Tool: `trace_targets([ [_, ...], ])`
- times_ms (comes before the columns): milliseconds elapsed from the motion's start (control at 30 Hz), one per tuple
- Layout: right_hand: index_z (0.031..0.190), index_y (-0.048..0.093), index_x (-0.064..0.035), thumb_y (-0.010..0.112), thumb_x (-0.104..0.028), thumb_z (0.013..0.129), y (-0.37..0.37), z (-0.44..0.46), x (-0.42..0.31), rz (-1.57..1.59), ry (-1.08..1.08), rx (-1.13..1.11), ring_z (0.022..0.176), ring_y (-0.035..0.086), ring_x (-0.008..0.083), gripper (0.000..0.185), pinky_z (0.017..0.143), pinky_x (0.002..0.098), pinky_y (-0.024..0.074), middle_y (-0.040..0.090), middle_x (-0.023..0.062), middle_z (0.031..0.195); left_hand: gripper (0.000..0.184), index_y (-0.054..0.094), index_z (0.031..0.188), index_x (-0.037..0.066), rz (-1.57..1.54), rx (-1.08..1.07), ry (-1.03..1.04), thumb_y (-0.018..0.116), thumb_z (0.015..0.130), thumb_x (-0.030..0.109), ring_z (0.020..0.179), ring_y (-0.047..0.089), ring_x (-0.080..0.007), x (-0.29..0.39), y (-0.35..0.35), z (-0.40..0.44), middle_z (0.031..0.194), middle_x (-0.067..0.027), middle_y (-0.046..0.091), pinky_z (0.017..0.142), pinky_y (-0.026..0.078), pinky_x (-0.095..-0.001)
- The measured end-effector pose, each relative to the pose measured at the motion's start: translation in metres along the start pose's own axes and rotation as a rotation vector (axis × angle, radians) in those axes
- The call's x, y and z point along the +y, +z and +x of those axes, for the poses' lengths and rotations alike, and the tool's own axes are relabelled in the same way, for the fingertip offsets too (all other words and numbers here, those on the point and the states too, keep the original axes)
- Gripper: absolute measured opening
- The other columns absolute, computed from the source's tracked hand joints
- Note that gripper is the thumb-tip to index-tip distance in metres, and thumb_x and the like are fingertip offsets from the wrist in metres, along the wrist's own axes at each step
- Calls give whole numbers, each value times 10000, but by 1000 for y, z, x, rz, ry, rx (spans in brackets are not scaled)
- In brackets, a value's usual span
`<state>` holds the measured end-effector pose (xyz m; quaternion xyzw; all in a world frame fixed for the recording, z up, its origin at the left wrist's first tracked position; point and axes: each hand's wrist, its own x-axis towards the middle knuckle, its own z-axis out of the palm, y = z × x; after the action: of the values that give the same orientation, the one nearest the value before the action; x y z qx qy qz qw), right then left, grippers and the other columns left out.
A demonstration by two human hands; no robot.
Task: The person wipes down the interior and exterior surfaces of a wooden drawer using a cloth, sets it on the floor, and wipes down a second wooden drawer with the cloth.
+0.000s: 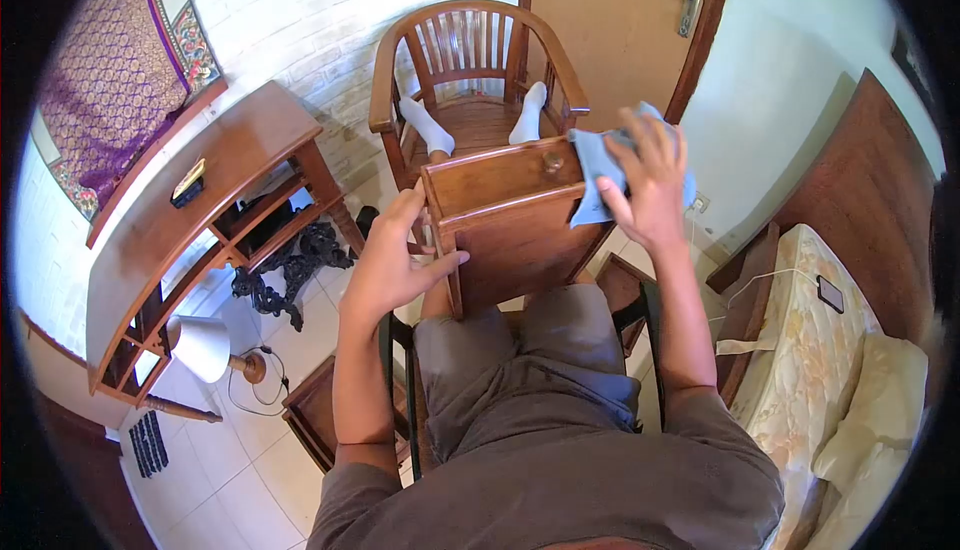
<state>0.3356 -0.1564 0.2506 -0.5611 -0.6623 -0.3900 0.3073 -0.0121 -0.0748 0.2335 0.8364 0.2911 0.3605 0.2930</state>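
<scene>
A brown wooden drawer (pixel 525 250) stands on end across my thighs, its front panel with a round knob (pixel 552 161) facing up. My left hand (pixel 395 265) grips the drawer's left side, thumb on the near face and fingers around the edge. At the drawer's upper right corner, my right hand (pixel 648 175) presses a light blue cloth (pixel 597 175) against the wood. Part of the cloth sticks out past the fingers on both sides. The fingertips of my left hand are partly hidden behind the drawer's edge.
My socked feet rest on a wooden armchair (pixel 480 115) ahead. A curved wooden desk (pixel 190 200) stands at left, with a fallen lamp (pixel 205 348) and another drawer (pixel 325 410) on the floor below. On the right, a phone (pixel 830 294) lies on a mattress (pixel 800 390).
</scene>
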Motion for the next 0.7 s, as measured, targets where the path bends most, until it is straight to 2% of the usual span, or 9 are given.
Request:
trace_targets([
  [67,1202,742,21,658,-525,929,-4,-4,-1,-84,109,26,1260,533,418,616,1189,634,299,601,214,1265,784,551,1462,3,12,20,6,917,772,67,1084,717,-228,2,2,1,1290,-122,646,801,662,-340],
  [167,1220,711,41,648,-471,937,0,-12,-17,83,143,-42,1207,550,406,588,1159,628,328,609,210,1225,789,553,1454,-4,68,28,27,924,761,70,1073,713,-241,9,1,1,1282,-130,646,802,668,-349],
  [300,1228,665,46,691,-340,935,2,-2,-59,240,46,52,1140,588,404,485,1067,542,404,639,215,1239,816,549,1461,-8,86,32,7,934,747,77,1102,708,-265,-1,2,-1,1277,-136,648,807,672,-362],
  [500,1218,671,26,687,-270,958,16,18,-80,296,161,55,1101,625,385,395,980,486,460,687,206,1184,862,516,1505,5,29,21,-3,932,754,81,1145,707,-264,1,0,0,1296,-137,645,810,665,-359],
  [600,1204,697,-6,697,-287,951,13,31,-79,375,52,-14,1066,660,366,377,957,472,481,708,190,1160,872,508,1513,7,20,6,-30,933,756,86,1145,701,-256,0,-3,2,1317,-141,640,815,664,-358],
  [700,1190,717,-29,718,-335,934,11,32,-59,379,-158,-19,1036,691,349,399,952,456,493,727,169,1122,810,541,1426,-15,10,29,23,943,738,132,1023,669,-300,2,-1,0,1115,-162,620,771,670,-393],
])
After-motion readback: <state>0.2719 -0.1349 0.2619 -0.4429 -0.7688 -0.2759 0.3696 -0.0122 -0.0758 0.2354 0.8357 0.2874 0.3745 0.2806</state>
